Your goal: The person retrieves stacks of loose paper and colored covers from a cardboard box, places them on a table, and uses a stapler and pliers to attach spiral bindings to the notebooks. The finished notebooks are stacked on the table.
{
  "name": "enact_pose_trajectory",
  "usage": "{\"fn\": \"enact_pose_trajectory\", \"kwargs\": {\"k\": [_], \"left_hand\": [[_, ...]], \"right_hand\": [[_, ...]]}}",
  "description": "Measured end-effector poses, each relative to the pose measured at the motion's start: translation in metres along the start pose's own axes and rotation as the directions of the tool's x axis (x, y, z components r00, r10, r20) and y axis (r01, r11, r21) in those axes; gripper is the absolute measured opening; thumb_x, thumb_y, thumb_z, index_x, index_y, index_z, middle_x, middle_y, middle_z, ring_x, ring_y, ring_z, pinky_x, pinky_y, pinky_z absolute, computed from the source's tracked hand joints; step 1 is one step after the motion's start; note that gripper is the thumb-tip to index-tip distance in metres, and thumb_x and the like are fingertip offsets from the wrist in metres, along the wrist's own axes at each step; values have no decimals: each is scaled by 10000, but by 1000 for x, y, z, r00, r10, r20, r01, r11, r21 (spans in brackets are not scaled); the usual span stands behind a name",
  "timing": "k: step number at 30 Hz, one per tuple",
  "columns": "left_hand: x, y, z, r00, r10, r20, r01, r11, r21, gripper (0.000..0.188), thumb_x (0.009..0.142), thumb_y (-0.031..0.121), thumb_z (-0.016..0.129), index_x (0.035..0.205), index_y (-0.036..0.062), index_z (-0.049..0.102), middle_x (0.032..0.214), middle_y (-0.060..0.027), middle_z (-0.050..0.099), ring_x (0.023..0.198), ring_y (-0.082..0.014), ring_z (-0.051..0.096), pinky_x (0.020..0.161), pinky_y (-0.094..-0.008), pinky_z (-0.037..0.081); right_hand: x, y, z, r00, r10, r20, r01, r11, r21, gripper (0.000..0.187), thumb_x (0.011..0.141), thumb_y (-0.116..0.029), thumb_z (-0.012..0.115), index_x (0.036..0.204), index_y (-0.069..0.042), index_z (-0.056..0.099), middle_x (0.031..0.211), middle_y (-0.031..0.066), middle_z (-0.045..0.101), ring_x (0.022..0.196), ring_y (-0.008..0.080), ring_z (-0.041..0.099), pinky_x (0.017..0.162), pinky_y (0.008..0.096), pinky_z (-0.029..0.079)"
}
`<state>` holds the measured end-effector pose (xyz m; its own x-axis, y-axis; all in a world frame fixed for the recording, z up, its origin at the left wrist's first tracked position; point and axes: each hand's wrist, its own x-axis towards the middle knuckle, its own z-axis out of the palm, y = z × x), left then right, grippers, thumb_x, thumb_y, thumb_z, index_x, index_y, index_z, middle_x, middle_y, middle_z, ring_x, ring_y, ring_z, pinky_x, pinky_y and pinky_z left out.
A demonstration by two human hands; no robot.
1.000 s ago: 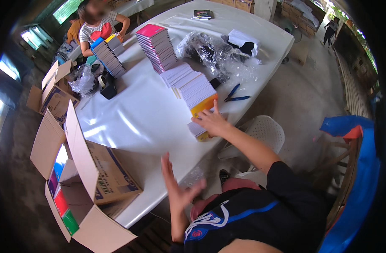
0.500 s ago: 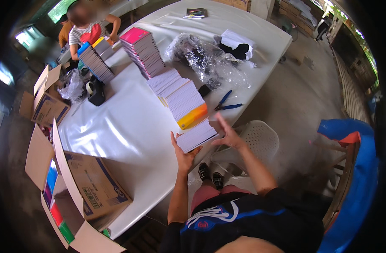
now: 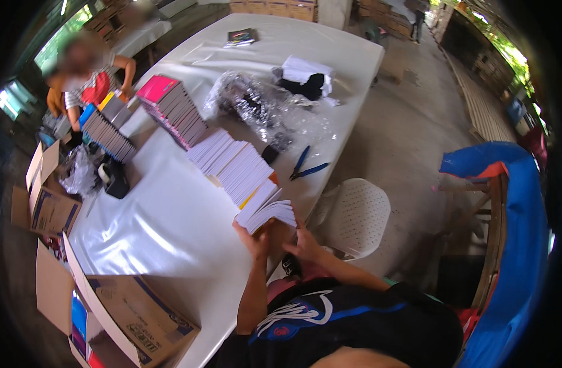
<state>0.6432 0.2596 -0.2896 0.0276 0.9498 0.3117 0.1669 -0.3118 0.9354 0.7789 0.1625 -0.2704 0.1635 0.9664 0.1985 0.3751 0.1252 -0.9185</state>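
Observation:
At the table's near edge, my left hand (image 3: 254, 241) and my right hand (image 3: 304, 242) grip a thick bundle of white paper sheets (image 3: 275, 213) from both sides. Its sheets bow and fan out a little, and a bit of orange shows beneath. The fingers under the bundle are partly hidden. Right behind it lies a long leaning row of white paper stacks (image 3: 232, 168), with yellow and orange covers peeking out. Farther back rises a tall pile of spiral-bound notebooks (image 3: 172, 110) with a pink cover on top.
Blue-handled pliers (image 3: 306, 167) lie by the right edge, near crumpled clear plastic (image 3: 250, 107). A tape dispenser (image 3: 113, 178) and blue-topped notebooks (image 3: 107, 132) are at left. Open cartons (image 3: 133, 313) stand along the left side, a white chair (image 3: 357, 214) at right. A person (image 3: 96, 80) sits across the table.
My right hand, open and apart before, has closed on the bundle. Both hands have drawn it toward me, and its sheets now bend and fan. The head view has shifted right.

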Motion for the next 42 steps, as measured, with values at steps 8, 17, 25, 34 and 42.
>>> {"fn": "enact_pose_trajectory", "kwargs": {"k": [8, 17, 25, 34, 42], "left_hand": [[8, -7, -16, 990, -115, 85, 116, 993, -6, 686, 625, 142, 825, 1166, 23, 422, 1047, -132, 523, 996, -267, 533, 889, -365, 414], [-4, 4, -21, 965, -62, 255, 58, 998, 22, 668, 605, 79, 788, 1173, 29, 440, 1077, -139, 495, 1025, -320, 522, 887, -383, 419], [-8, 15, -8, 993, -32, 109, 35, 999, -25, 695, 632, 44, 734, 1239, 20, 396, 1118, -137, 474, 1059, -302, 505, 938, -375, 389], [1, 28, -11, 986, -120, 115, 133, 984, -121, 1031, 636, 87, 788, 1444, 33, 149, 1251, -171, 428, 1165, -329, 450, 1009, -371, 338], [12, 13, -6, 997, -61, 55, 44, 964, 263, 1205, 581, 223, 862, 1449, -14, 60, 1448, -261, 201, 1344, -378, 244, 1100, -418, 224]], "right_hand": [[-23, -19, -36, 997, 74, 7, -73, 987, -140, 838, 807, -295, 610, 1455, 3, 171, 1544, 158, 88, 1418, 296, 139, 1132, 434, 141], [42, -7, -25, 990, 138, 12, -119, 809, 576, 796, 903, -500, 505, 1448, 10, 228, 1457, 131, 328, 1326, 191, 314, 1098, 296, 203], [17, -24, -9, 974, 220, 52, -210, 799, 563, 862, 831, -256, 679, 1460, 13, 154, 1415, 136, 341, 1318, 212, 315, 1078, 323, 272], [-18, -21, 0, 990, 138, -20, -136, 989, 56, 1013, 744, -366, 739, 1462, 10, 132, 1535, 217, -1, 1426, 313, 49, 1133, 391, 141], [-66, 19, -43, 915, 261, -308, -277, 961, -8, 887, 740, -214, 702, 1452, -23, 210, 1524, 219, 69, 1396, 383, 152, 1132, 418, 163]]}}
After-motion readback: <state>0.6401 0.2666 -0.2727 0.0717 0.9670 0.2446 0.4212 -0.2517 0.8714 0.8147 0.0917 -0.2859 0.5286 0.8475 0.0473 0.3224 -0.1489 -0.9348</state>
